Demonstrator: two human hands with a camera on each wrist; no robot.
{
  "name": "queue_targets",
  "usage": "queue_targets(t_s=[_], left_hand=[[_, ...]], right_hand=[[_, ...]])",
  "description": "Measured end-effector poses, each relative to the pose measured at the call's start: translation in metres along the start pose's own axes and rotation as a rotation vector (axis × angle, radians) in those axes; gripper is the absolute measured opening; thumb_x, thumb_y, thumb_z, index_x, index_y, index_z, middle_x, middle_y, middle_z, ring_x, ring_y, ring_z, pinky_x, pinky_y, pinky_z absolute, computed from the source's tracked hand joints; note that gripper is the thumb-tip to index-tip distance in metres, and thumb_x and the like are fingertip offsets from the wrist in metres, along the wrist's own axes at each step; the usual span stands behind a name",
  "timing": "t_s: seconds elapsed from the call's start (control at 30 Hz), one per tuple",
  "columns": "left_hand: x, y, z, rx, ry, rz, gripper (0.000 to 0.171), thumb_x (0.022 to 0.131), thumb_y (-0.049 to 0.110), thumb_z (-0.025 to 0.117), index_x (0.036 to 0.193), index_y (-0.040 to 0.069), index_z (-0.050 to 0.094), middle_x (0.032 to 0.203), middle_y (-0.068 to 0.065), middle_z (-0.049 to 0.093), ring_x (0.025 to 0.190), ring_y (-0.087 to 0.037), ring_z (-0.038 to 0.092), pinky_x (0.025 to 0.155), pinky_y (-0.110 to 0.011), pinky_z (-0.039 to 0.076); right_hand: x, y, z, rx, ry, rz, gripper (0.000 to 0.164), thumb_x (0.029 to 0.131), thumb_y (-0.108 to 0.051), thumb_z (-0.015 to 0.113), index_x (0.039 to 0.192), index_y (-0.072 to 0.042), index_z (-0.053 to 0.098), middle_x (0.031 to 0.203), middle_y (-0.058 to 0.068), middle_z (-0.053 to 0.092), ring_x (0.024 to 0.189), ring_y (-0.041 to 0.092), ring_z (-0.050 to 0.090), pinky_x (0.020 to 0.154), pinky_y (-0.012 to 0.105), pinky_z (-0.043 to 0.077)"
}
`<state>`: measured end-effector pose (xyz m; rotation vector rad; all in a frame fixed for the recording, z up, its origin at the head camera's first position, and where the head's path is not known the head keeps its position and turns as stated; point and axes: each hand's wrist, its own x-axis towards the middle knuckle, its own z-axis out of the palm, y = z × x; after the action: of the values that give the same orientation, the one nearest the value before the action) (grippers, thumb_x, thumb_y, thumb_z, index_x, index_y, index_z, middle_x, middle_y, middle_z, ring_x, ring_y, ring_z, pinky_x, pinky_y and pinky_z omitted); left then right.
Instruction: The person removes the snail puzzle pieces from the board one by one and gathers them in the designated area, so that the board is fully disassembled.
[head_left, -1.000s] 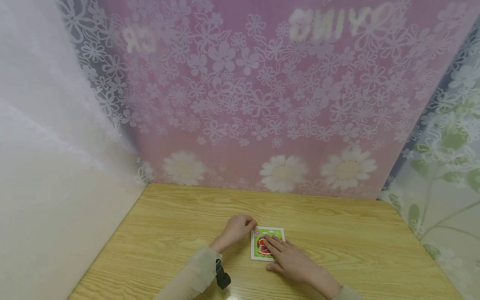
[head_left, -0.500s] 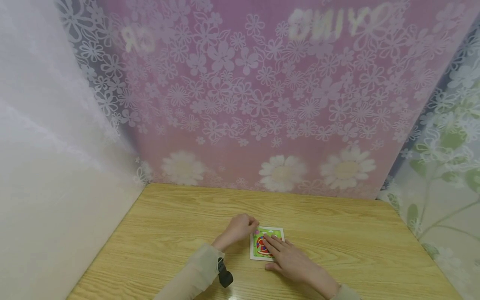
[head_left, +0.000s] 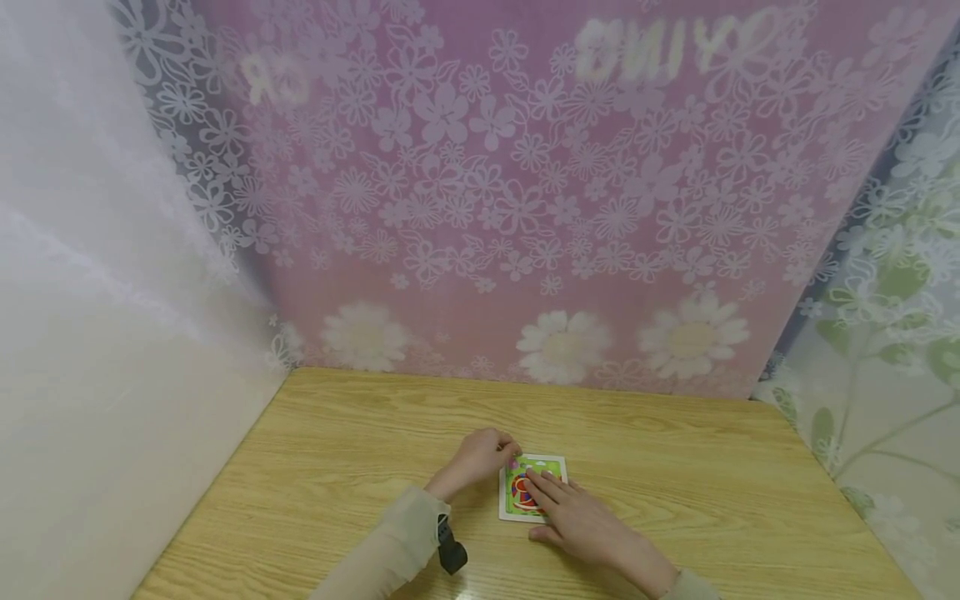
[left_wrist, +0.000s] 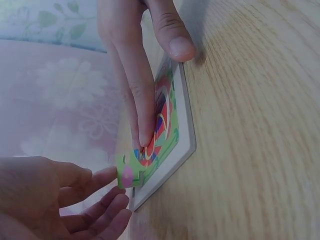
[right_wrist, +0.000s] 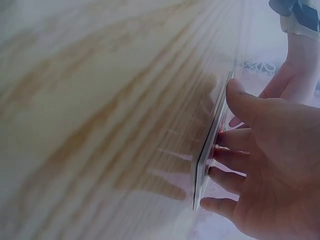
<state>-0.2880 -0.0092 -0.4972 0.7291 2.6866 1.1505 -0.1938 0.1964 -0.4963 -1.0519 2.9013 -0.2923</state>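
A small square jigsaw puzzle [left_wrist: 184, 142] with a white frame and a green, red and blue picture lies flat on the table. At its far left corner, in the head view, is my left hand [head_left: 480, 457]. Its thumb and fingers pinch a green corner puzzle piece [left_wrist: 129, 174] with a pink flower, which tilts up from the frame in the left wrist view. My right hand [head_left: 583, 515] lies across the puzzle's right side, fingers straight and fingertips resting on the picture. Its palm hides the near right part; the right wrist view shows the frame's edge [right_wrist: 200, 170] beside these fingers.
The wood-grain table [head_left: 360, 433] extends around the puzzle on all sides. A pink flowered curtain [head_left: 480, 208] hangs behind it, with a pale wall [head_left: 112, 333] at the left. A black strap device [head_left: 452, 550] is on the left wrist.
My left hand has shifted slightly to the right, further over the puzzle's corner. The right hand stays in nearly the same place on the picture.
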Motion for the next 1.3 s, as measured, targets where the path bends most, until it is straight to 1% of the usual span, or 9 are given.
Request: queue_targets(t_s=[0.13,0.27,0.5,0.63,0.73,0.9,1.0,1.13,1.3], left_hand=[[-0.001,-0.001,0.000,0.008,0.012,-0.006,0.021,0.103,0.017,0.059,0.102,0.009,0.078,0.086,-0.001,0.075,0.077,-0.008,0.065,0.065,-0.025,0.049],[-0.001,-0.004,0.001,0.002,0.030,-0.017,0.013,0.099,0.013,0.066,0.099,0.012,0.079,0.092,0.002,0.074,0.086,-0.013,0.067,0.072,-0.026,0.053],[-0.001,-0.011,0.000,-0.087,0.035,-0.023,0.006,0.094,0.012,0.073,0.096,0.014,0.079,0.090,0.005,0.073,0.080,-0.009,0.066,0.069,-0.025,0.053],[-0.002,-0.015,-0.001,-0.104,0.032,-0.010,0.006,0.094,0.016,0.074,0.098,0.016,0.079,0.091,0.005,0.075,0.081,-0.007,0.066,0.072,-0.025,0.053],[-0.003,-0.016,-0.001,-0.117,0.033,0.001,0.009,0.094,0.017,0.074,0.101,0.015,0.079,0.091,0.004,0.076,0.081,-0.007,0.067,0.072,-0.025,0.053],[-0.006,-0.013,-0.002,-0.163,0.044,-0.018,0.012,0.091,0.017,0.078,0.099,0.009,0.079,0.087,0.000,0.076,0.076,-0.008,0.067,0.066,-0.023,0.053],[-0.009,-0.012,-0.002,-0.187,0.055,-0.039,0.012,0.089,0.018,0.080,0.096,0.009,0.079,0.085,0.000,0.076,0.074,-0.011,0.069,0.063,-0.022,0.052],[-0.009,-0.014,0.000,-0.221,0.073,-0.071,0.010,0.088,0.018,0.081,0.094,0.010,0.080,0.081,0.001,0.075,0.072,-0.013,0.071,0.060,-0.021,0.052],[-0.009,-0.021,0.001,-0.256,0.093,-0.078,0.010,0.088,0.020,0.081,0.093,0.012,0.080,0.080,0.002,0.076,0.072,-0.012,0.072,0.062,-0.023,0.055]], right_hand=[[0.000,0.000,0.001,-0.028,0.010,-0.010,0.071,0.102,-0.048,0.053,0.150,0.003,0.044,0.157,0.019,0.041,0.141,0.041,0.044,0.107,0.061,0.042],[0.000,0.001,0.004,-0.032,0.010,-0.011,0.071,0.102,-0.048,0.053,0.151,0.002,0.043,0.158,0.018,0.040,0.141,0.040,0.043,0.108,0.060,0.042],[0.001,0.002,0.004,-0.021,-0.005,-0.003,0.071,0.102,-0.048,0.053,0.152,0.002,0.042,0.159,0.018,0.039,0.142,0.040,0.041,0.109,0.060,0.040],[0.000,0.001,0.002,-0.026,-0.005,-0.006,0.072,0.102,-0.047,0.054,0.151,0.004,0.042,0.159,0.019,0.039,0.142,0.041,0.041,0.109,0.061,0.039],[0.000,0.000,0.001,-0.042,0.000,-0.012,0.072,0.102,-0.048,0.055,0.150,0.005,0.043,0.157,0.020,0.040,0.141,0.042,0.042,0.109,0.062,0.039],[0.000,-0.001,0.001,-0.052,-0.005,-0.011,0.072,0.102,-0.047,0.055,0.150,0.005,0.043,0.158,0.020,0.039,0.142,0.042,0.041,0.110,0.062,0.038],[0.000,-0.002,0.000,-0.045,-0.010,-0.012,0.072,0.102,-0.047,0.054,0.151,0.005,0.042,0.158,0.020,0.038,0.142,0.042,0.041,0.110,0.062,0.038],[-0.001,-0.002,-0.001,-0.039,-0.011,-0.017,0.073,0.102,-0.047,0.054,0.150,0.006,0.042,0.158,0.021,0.039,0.141,0.043,0.042,0.108,0.063,0.038],[-0.001,-0.001,0.000,-0.049,-0.009,-0.019,0.072,0.102,-0.047,0.054,0.150,0.005,0.043,0.158,0.021,0.039,0.141,0.042,0.042,0.108,0.063,0.039]])
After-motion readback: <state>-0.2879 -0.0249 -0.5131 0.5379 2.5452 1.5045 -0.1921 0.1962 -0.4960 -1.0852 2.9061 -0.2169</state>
